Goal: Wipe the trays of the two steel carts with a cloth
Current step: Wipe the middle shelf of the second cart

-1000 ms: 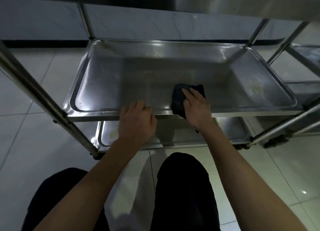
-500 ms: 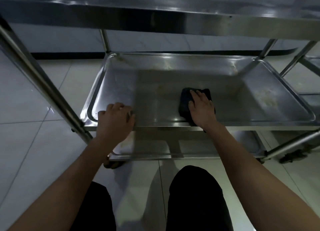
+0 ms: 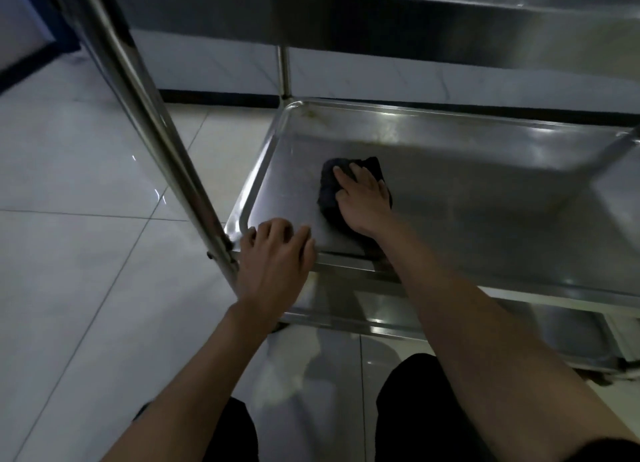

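Observation:
The steel cart's middle tray [image 3: 485,212] lies in front of me, dull and smeared along its back wall. A dark cloth [image 3: 328,187] lies on the tray's left part. My right hand [image 3: 363,201] presses flat on it with straight fingers, covering most of it. My left hand [image 3: 273,264] rests on the tray's front rim near the front left corner, its fingers curled over the edge.
The cart's front left post [image 3: 149,115] rises slanted just left of my left hand. The top tray [image 3: 381,21] overhangs close above. A lower tray [image 3: 346,311] sits under the middle one. My knees [image 3: 415,409] are over the white tiled floor [image 3: 86,253].
My right hand has slid the cloth leftward over the tray toward its left end. My left hand has shifted left along the front rim to the corner.

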{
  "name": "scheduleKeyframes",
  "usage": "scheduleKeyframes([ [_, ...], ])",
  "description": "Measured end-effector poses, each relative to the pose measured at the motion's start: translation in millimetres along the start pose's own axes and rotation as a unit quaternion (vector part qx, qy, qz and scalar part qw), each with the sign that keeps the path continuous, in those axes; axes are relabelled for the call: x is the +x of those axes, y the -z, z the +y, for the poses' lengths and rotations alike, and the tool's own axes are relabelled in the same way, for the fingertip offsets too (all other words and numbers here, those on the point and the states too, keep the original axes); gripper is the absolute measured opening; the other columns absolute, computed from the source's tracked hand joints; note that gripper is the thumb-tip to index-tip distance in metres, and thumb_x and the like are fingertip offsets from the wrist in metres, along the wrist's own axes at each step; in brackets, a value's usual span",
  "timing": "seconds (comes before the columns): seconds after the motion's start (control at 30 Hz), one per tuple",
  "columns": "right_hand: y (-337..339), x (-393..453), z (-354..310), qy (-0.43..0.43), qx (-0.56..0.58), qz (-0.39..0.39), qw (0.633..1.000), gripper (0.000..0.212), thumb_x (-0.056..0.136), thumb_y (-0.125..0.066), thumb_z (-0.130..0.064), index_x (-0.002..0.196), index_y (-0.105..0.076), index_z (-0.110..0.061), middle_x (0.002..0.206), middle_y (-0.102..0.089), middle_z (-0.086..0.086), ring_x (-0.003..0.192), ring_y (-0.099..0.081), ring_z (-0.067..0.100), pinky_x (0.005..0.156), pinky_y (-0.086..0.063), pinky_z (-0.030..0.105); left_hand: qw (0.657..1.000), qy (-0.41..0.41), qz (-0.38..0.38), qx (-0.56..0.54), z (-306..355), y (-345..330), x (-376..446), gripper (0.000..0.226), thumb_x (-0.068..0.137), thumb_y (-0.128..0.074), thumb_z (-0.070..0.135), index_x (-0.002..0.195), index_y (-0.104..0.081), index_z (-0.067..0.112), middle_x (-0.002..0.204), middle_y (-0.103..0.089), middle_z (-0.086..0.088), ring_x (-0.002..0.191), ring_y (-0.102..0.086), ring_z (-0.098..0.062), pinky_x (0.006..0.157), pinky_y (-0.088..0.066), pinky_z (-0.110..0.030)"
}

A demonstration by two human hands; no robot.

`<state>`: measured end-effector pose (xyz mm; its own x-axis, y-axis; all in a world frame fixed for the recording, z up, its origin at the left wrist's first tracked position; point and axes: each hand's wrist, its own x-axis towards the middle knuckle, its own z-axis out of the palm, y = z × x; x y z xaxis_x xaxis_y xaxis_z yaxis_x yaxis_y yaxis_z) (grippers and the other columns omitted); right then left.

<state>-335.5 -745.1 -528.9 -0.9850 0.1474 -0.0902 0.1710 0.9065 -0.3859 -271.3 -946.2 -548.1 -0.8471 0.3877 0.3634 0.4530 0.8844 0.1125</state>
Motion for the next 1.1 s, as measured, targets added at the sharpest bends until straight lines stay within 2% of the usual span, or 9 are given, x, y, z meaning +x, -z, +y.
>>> scheduleKeyframes([
  [0.1,-12,22,-23,0.019,-0.004,-0.022,1.000,0.057,0.102,-0.024,-0.033,0.158,-0.012,-0.034,0.167,0.001,-0.001,0.153,0.003,0.022,0.123,0.001,0.047,1.000,-0.003,0.003,-0.005,-2,-2,-3,0.037,0.105,-0.033,0.037,0.112,-0.067,0.021,0.104,-0.064,-0.002,0.102,-0.055,-0.022,0.090,-0.043,-0.043],
  [0.23,-21,52,-62,0.053,0.011,-0.048,0.997,0.057,0.102,-0.030,-0.036,0.157,-0.017,-0.033,0.167,-0.003,0.002,0.153,0.000,0.022,0.121,-0.001,0.048,1.000,-0.005,-0.030,-0.003,-8,3,-4,0.041,0.106,-0.029,0.039,0.111,-0.066,0.023,0.103,-0.064,0.001,0.103,-0.054,-0.019,0.093,-0.043,-0.043],
  [0.37,-31,63,-100,0.087,0.033,-0.092,0.991,0.059,0.101,-0.035,-0.039,0.157,-0.018,-0.037,0.167,-0.002,0.000,0.153,0.001,0.022,0.121,0.001,0.048,0.998,0.007,-0.054,-0.003,-10,6,-3,0.049,0.105,-0.025,0.042,0.127,-0.065,0.023,0.118,-0.065,0.000,0.119,-0.055,-0.022,0.099,-0.041,-0.047],
  [0.5,-31,59,-100,0.102,0.034,-0.079,0.991,0.060,0.100,-0.036,-0.039,0.157,-0.019,-0.035,0.167,-0.005,0.001,0.153,-0.002,0.023,0.121,-0.002,0.048,0.997,0.007,-0.073,0.006,-9,8,-4,0.052,0.105,-0.020,0.043,0.132,-0.060,0.024,0.124,-0.062,0.000,0.123,-0.051,-0.022,0.102,-0.040,-0.046],
  [0.6,-27,51,-84,0.111,0.029,-0.053,0.992,0.059,0.099,-0.035,-0.035,0.157,-0.022,-0.032,0.166,-0.011,0.002,0.151,-0.010,0.024,0.120,-0.009,0.047,0.998,0.012,-0.062,-0.005,-5,9,-4,0.051,0.104,-0.023,0.044,0.126,-0.064,0.024,0.117,-0.062,-0.001,0.115,-0.054,-0.022,0.098,-0.043,-0.044],
  [0.7,-20,41,-54,0.091,0.015,-0.052,0.994,0.058,0.100,-0.030,-0.036,0.157,-0.018,-0.032,0.167,-0.008,0.001,0.151,-0.009,0.023,0.119,-0.011,0.046,0.999,0.018,-0.040,-0.014,-2,11,-3,0.044,0.104,-0.031,0.041,0.114,-0.070,0.024,0.109,-0.064,-0.001,0.107,-0.056,-0.022,0.092,-0.046,-0.043],
  [0.83,1,25,6,0.042,0.001,-0.041,0.998,0.057,0.101,-0.025,-0.037,0.158,-0.015,-0.032,0.167,-0.007,0.000,0.152,-0.008,0.023,0.120,-0.010,0.046,0.998,0.004,-0.060,-0.033,9,13,3,0.041,0.102,-0.033,0.036,0.101,-0.073,0.026,0.116,-0.064,0.004,0.115,-0.054,-0.020,0.097,-0.046,-0.043],
  [1.03,32,-13,101,-0.034,0.002,0.001,0.999,0.055,0.103,-0.024,-0.037,0.158,-0.017,-0.031,0.167,-0.007,0.001,0.153,-0.007,0.023,0.122,-0.009,0.047,0.990,-0.084,-0.085,-0.078,82,7,25,0.033,0.097,-0.040,0.036,0.096,-0.070,0.021,0.109,-0.064,0.004,0.099,-0.057,-0.019,0.088,-0.045,-0.039],
  [1.1,43,-30,131,-0.058,0.009,0.014,0.998,0.055,0.104,-0.023,-0.037,0.158,-0.016,-0.031,0.167,-0.006,0.001,0.153,-0.005,0.023,0.122,-0.007,0.047,0.987,-0.101,-0.095,-0.080,114,1,33,0.030,0.096,-0.043,0.036,0.098,-0.069,0.021,0.112,-0.061,0.003,0.106,-0.056,-0.021,0.089,-0.042,-0.038],
])
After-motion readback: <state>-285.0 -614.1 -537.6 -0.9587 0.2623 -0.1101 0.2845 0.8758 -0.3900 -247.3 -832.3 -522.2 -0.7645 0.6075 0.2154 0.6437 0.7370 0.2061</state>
